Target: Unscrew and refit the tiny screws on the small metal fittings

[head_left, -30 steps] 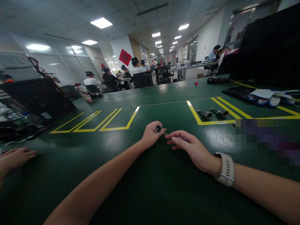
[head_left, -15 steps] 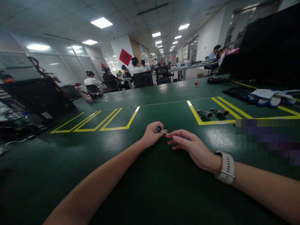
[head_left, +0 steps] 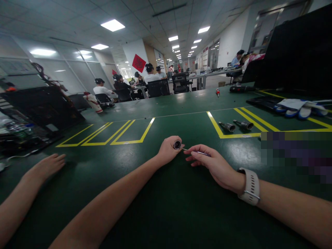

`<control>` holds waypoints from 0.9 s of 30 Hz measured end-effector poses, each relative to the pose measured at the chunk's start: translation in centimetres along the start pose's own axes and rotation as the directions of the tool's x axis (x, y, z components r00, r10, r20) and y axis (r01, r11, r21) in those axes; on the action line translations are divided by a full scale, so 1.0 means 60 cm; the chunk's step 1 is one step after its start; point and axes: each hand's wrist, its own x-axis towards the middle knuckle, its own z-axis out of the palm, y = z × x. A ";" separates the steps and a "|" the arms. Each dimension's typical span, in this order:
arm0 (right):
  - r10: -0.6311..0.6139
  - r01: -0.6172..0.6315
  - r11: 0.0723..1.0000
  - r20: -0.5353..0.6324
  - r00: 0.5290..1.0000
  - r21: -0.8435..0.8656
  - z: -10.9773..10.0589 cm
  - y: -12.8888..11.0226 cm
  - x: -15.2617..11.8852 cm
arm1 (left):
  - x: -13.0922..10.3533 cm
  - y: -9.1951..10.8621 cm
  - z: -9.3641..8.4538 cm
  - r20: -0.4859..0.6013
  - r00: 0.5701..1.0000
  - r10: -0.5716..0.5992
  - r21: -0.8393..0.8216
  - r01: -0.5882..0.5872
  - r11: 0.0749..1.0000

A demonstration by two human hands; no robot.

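Observation:
Wrapped around a metal hole saw [head_left: 177,145], my left hand [head_left: 168,149] is closed and turns the round open end toward me. Inside the rim it looks dark. My right hand [head_left: 204,158], with a pale watch on the wrist, pinches a slim screwdriver [head_left: 203,153] between thumb and index finger. Its thin metal shaft points left and its tip is close to the hole saw's rim; whether they touch I cannot tell. Two similar hole saws [head_left: 227,127] with shanks lie on the green table [head_left: 166,207], inside a yellow-taped area to the right.
Another person's hand [head_left: 48,167] rests at the table's left. White-and-blue gloves [head_left: 298,106] lie at the right, near a dark power tool [head_left: 242,89]. A small red-handled item [head_left: 217,92] is at the far edge. Dark equipment [head_left: 41,110] stands on the left.
Another person's hand and forearm have come in from the left. My left hand and the hole saw have shifted slightly right and down, and the screwdriver's shaft now sits lower against the rim.

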 end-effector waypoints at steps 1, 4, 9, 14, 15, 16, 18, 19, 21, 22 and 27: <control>0.003 -0.003 1.000 0.002 1.000 0.012 0.000 0.000 0.000 | 0.000 0.001 0.000 0.002 1.000 0.003 -0.017 -0.003 1.000; 0.011 -0.011 0.998 0.008 1.000 0.057 0.000 -0.003 -0.001 | 0.000 0.003 -0.001 0.008 1.000 0.002 -0.122 -0.001 0.993; 0.016 -0.018 0.992 0.010 1.000 0.125 0.000 -0.008 -0.001 | 0.000 0.005 -0.001 0.027 1.000 -0.007 -0.276 0.014 0.961; 0.019 -0.018 0.995 -0.010 1.000 0.102 0.001 -0.006 0.000 | -0.001 0.004 -0.001 0.021 1.000 -0.009 -0.196 0.013 0.980; 0.018 -0.017 0.996 -0.014 1.000 0.086 0.001 -0.005 0.000 | -0.001 0.004 -0.001 0.011 1.000 -0.002 -0.133 0.004 0.991; 0.017 -0.016 0.997 -0.016 1.000 0.071 0.002 -0.004 0.000 | -0.002 0.004 -0.002 0.002 1.000 0.010 -0.066 -0.010 0.998; 0.020 -0.020 0.998 -0.014 1.000 0.055 0.002 -0.004 0.000 | -0.003 0.006 -0.003 -0.004 0.999 0.046 0.045 -0.046 0.998; 0.025 -0.024 0.998 -0.014 1.000 0.058 0.002 -0.005 0.000 | -0.003 0.006 -0.004 0.001 0.998 0.063 0.073 -0.063 0.995; 0.036 -0.036 0.997 -0.009 0.999 0.075 0.002 -0.008 0.000 | -0.003 0.006 -0.005 0.011 0.997 0.078 0.068 -0.079 0.995; 0.041 -0.041 0.995 -0.005 0.999 0.087 0.002 -0.010 0.000 | -0.003 0.005 -0.005 0.014 0.997 0.078 0.041 -0.078 0.996; 0.045 -0.047 0.989 0.013 0.999 0.143 0.000 -0.013 0.000 | -0.001 0.001 -0.004 0.023 0.999 0.046 -0.167 -0.042 0.985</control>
